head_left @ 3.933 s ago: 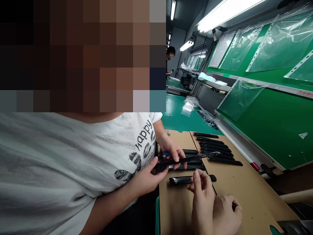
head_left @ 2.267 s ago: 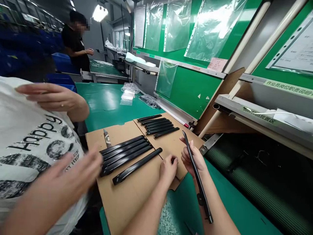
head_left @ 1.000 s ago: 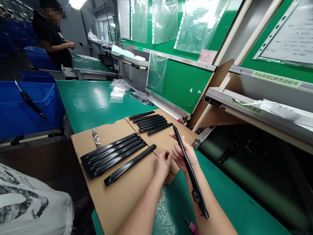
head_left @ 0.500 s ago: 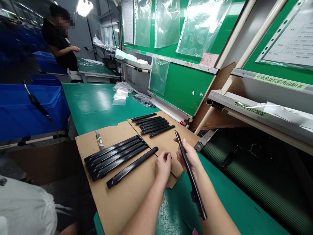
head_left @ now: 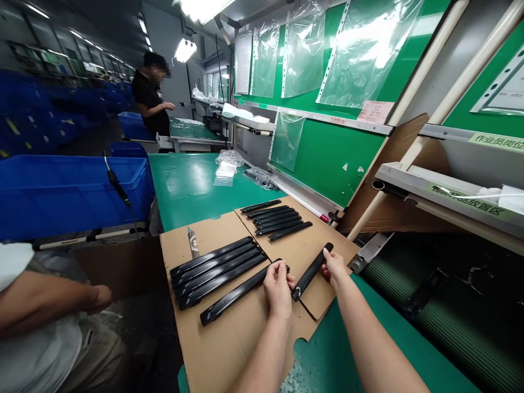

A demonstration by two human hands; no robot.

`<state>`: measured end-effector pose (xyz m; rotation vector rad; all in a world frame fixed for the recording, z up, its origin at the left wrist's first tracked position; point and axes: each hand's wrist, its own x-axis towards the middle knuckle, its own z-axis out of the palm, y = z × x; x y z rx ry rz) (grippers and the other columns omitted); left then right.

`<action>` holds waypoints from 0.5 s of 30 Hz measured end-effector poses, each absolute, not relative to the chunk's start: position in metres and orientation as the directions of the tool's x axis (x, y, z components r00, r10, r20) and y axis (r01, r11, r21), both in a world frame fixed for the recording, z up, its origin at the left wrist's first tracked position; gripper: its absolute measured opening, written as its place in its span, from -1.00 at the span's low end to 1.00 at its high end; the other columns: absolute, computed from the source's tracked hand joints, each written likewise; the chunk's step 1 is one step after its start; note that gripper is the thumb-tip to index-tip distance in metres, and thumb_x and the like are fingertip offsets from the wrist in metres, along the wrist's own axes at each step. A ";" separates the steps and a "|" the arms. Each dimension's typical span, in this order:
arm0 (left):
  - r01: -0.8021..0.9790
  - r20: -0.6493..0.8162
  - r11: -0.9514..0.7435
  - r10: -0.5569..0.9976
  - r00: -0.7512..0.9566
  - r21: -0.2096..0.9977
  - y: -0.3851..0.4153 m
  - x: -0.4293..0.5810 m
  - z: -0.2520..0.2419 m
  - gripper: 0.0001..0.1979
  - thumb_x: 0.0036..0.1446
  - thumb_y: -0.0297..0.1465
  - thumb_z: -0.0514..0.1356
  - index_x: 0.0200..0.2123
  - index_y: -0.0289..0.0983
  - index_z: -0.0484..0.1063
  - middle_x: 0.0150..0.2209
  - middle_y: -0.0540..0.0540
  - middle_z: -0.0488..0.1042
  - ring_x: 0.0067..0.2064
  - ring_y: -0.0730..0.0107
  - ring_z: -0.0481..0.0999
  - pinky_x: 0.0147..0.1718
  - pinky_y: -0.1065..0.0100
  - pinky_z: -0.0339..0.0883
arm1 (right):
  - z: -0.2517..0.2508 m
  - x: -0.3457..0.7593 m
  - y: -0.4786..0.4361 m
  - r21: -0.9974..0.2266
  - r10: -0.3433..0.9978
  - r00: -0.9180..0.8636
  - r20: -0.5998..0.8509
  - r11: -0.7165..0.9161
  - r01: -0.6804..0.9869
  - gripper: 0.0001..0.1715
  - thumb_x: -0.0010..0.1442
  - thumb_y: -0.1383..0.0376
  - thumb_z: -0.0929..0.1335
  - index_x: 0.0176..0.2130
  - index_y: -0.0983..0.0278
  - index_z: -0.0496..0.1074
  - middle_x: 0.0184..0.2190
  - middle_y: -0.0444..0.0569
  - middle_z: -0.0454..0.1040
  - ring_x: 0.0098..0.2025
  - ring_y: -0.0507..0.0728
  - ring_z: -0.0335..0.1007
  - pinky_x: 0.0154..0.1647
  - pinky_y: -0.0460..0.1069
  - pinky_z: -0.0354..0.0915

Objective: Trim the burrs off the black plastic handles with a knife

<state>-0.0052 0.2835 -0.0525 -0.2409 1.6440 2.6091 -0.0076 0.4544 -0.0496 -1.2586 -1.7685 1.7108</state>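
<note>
Right hand (head_left: 334, 267) closed around one glossy black bar (head_left: 312, 271), held just above the cardboard sheet (head_left: 233, 349) at lower centre of frame. Left hand (head_left: 278, 289) curled, fingers (head_left: 282, 270) over the upper end of a second bar (head_left: 233, 299) lying on the sheet. Blue plastic crate (head_left: 73, 191) at left of frame, black cord (head_left: 117, 185) over its rim; contents not visible.

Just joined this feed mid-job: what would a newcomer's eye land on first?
Rows of glossy black bars on a brown cardboard sheet, at the centre, stand out first, with the right hand holding one bar above the sheet. A bright blue crate sits far left, and green wall panels hung with clear plastic sleeves fill the upper right.
</note>
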 end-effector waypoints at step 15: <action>-0.085 -0.090 -0.321 0.000 -0.996 0.943 0.283 -0.003 -0.060 -0.53 -0.02 0.02 0.20 -0.34 -0.31 0.42 -0.64 0.01 0.35 -0.66 0.49 0.31 -0.68 0.49 0.13 | -0.039 0.031 0.462 -0.611 0.835 -0.527 -0.159 0.336 0.717 -0.36 0.26 -0.07 0.30 0.06 0.39 0.36 -0.03 0.31 0.46 0.05 0.41 0.39 0.02 0.25 0.31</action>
